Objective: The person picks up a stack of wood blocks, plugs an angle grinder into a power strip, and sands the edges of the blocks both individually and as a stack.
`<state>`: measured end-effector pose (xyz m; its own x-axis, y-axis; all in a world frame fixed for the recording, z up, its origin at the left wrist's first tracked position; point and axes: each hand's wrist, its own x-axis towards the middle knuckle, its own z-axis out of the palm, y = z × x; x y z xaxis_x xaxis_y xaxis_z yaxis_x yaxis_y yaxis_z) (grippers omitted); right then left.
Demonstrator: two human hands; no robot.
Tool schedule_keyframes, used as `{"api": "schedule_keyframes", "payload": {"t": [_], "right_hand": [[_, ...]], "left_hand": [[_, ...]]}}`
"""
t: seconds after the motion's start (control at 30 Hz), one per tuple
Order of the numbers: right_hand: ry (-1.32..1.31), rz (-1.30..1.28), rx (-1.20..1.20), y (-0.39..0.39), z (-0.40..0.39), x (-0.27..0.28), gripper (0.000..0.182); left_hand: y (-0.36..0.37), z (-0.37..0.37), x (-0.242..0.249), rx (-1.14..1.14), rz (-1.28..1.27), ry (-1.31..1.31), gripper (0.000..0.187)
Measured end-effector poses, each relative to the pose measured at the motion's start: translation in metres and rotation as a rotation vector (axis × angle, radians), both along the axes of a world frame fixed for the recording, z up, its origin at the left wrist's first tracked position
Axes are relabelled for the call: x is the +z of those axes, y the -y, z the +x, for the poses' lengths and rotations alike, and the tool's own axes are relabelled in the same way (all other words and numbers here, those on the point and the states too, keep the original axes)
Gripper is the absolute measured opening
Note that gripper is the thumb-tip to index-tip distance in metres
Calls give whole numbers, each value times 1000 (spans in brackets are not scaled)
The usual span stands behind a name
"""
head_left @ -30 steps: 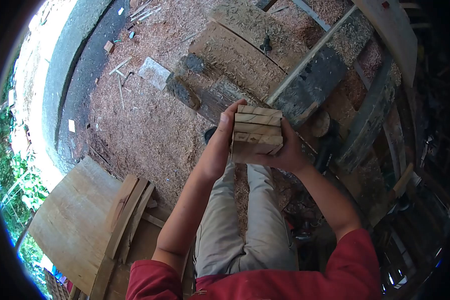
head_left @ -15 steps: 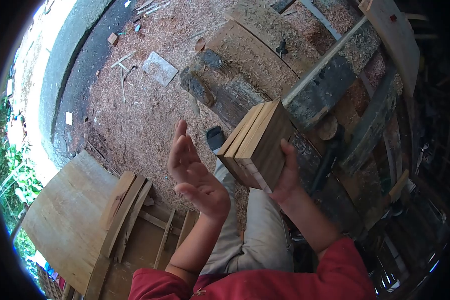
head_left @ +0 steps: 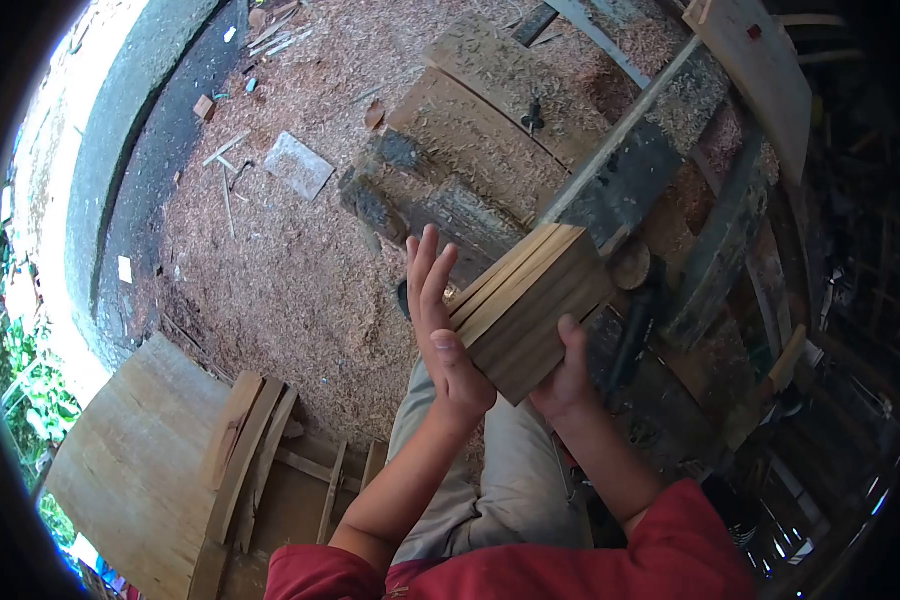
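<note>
A stack of several flat wooden boards [head_left: 545, 320] is held up in front of my legs, its pale edges turned to the upper left. My right hand [head_left: 567, 370] grips the stack from the lower right, thumb lying on the broad brown face. At the stack's left end is my left hand [head_left: 445, 340], palm toward the boards and fingers stretched upward. It appears to touch the near left corner; the fingers are not wrapped round the wood.
Wood shavings [head_left: 270, 260] cover the ground. A workbench of rough planks [head_left: 480, 120] with a thick beam [head_left: 630, 170] lies ahead and right. At lower left are a plywood sheet [head_left: 130, 430] and wood strips [head_left: 245, 450]. A pale square piece [head_left: 298, 166] lies on the shavings.
My left hand has moved right and come up against the stack. The boards have turned in my right hand, showing more of the broad face. The camera view has shifted slightly.
</note>
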<state>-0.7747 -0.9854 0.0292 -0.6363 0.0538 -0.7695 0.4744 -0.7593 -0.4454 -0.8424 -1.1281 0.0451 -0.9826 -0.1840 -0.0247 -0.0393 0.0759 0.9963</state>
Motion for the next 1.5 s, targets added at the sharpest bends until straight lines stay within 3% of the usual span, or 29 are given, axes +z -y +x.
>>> {"api": "schedule_keyframes", "payload": {"t": [0.07,0.17,0.37,0.63,0.83,0.87,1.07,1.3,1.4,1.5], "right_hand": [[10,112,28,-12,14,3,76],[18,262,-7,-27,33,9,96],[-240,773,-4,-97,32,-9,96],[-510,1276,187,-193,-73,-27,91],[-687,1513,303,-203,-112,-33,93],[-699,1602,341,-207,-111,-41,94],[-599,1481,427,-221,-111,-61,92],[-651,1200,548,-202,-112,-58,62],[-561,1013,464,-191,-107,-64,67],[-683,920,223,-170,-102,-97,84]], "left_hand": [[-8,8,-9,-25,76,-16,81],[-11,19,-18,-185,97,11,73],[-14,-12,-32,-558,48,38,50],[-61,-137,-52,-597,64,-160,60],[-115,-163,-57,-643,329,-143,64],[-118,-165,-57,-745,290,-80,79],[-149,-169,-68,-792,441,-58,95],[-161,-173,-74,-829,489,60,100],[-168,-173,-85,-839,468,12,92],[-174,-170,-90,-850,387,-26,83]]}}
